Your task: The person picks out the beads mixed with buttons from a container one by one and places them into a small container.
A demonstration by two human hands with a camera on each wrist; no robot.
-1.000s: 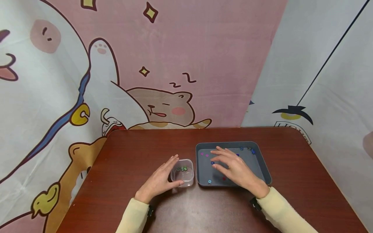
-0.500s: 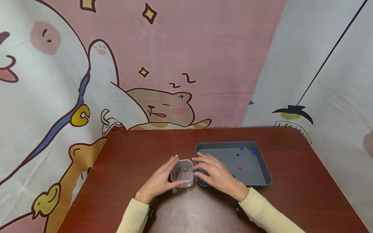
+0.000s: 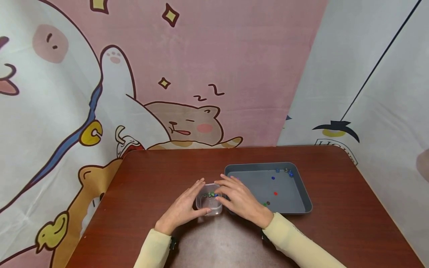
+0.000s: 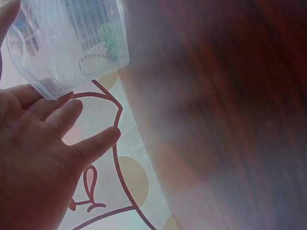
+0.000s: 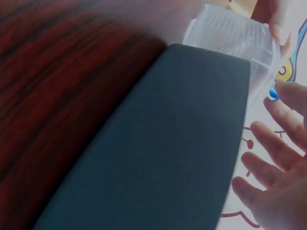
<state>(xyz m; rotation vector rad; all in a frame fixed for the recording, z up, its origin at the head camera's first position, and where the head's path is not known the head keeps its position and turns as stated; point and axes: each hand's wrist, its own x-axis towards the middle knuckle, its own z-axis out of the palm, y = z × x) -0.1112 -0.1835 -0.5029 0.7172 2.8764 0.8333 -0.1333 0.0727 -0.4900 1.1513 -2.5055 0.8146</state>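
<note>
My left hand (image 3: 181, 208) holds a small clear plastic container (image 3: 214, 212) on the table, thumb at the near side and fingers along the left. Several green beads (image 3: 209, 194) lie inside it; the left wrist view shows them as a green patch (image 4: 111, 40) through the wall. Over the container's right rim, my right hand (image 3: 242, 203) pinches a blue bead (image 5: 273, 91) between thumb and index finger. Its other fingers are spread apart. Partly under that hand is a grey tray (image 3: 288, 191), its left end hidden.
In the tray are several small beads: blue ones (image 3: 291, 174) at the far right corner, a red one (image 3: 275, 193) near the middle, and a green one (image 3: 264, 204) at the front. A printed cloth (image 3: 261, 74) hangs behind the brown table (image 3: 161, 167).
My right hand has moved left from over the tray to the container's rim, carrying the blue bead. The left hand and container have stayed in place.
</note>
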